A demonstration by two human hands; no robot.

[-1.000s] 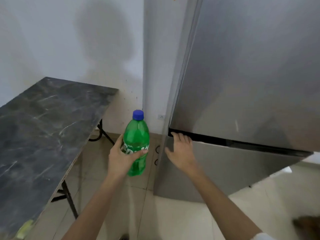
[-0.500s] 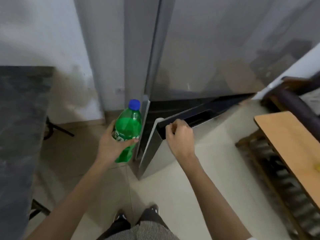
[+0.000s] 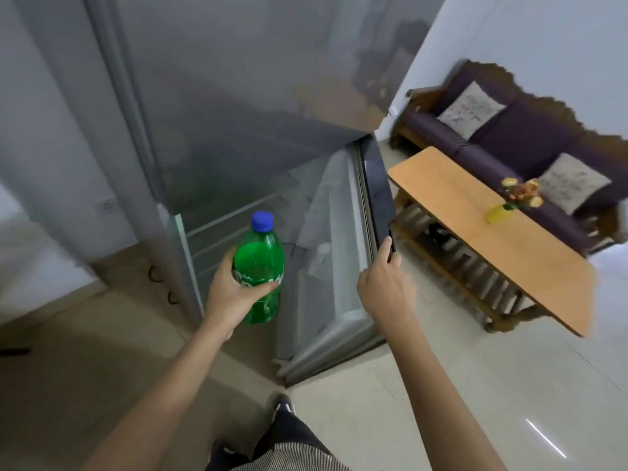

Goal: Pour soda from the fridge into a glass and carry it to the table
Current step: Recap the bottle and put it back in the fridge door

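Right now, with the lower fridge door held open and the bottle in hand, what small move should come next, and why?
Probably move the green soda bottle in onto a fridge shelf. The left hand holds it upright and capped in front of the open compartment, while the right hand holds the lower door wide open.

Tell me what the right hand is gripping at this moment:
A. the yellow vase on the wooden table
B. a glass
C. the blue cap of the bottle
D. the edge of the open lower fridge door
D: the right hand has its grip on the top edge of the lower fridge door, which is swung open, while the left hand holds the green soda bottle with its cap on.
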